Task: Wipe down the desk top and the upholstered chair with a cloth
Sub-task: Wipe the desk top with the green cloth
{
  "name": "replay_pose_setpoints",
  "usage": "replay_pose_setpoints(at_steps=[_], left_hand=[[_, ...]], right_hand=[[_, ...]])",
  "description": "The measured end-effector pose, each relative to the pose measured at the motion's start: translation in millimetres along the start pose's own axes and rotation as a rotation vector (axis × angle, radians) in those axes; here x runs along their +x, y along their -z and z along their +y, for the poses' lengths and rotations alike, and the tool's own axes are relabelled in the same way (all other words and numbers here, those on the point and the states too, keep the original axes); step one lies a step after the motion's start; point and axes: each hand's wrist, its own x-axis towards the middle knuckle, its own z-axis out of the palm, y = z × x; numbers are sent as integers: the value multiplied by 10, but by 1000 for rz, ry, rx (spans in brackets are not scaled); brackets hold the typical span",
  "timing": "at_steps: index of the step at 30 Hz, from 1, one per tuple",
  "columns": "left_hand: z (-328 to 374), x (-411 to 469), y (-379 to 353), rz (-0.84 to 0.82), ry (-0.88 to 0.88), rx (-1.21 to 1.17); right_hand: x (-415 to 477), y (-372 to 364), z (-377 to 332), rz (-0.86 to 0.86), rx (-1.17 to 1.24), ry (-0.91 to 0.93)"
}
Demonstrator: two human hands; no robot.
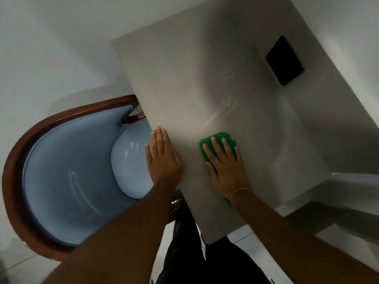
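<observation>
From the head view, a green cloth (219, 140) is seen pressed flat on the desk top (184, 78) under the right hand (225, 165), whose fingers are spread open and laid over it; green fabric shows beyond the fingertips and again beside the wrist, where a thin bracelet (239, 191) is worn. The left hand (162, 156) is laid flat and open, fingers together, on the desk edge, apart from the cloth. The desk top is pale beige and matte, with faint wet streaks (221, 111) just beyond the right hand. A black rectangular panel (284, 60) is seen well beyond that hand. To the left of the left hand, 1 chair (67, 171) with light blue upholstery and a dark wooden frame is tucked under the desk.
</observation>
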Motion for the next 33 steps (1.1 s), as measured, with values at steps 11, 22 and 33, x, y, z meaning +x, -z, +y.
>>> replay_pose_setpoints(at_steps=[11,22,33], left_hand=[[200,507,-192,116,64,-148],[135,526,-189,188,14,-355],[103,470,-224,197,42,-576]], right_hand=[[1771,173,175,47,-5,-79],[2933,374,230,30,-28,-163],[182,-90,-468,-121,-11,366]])
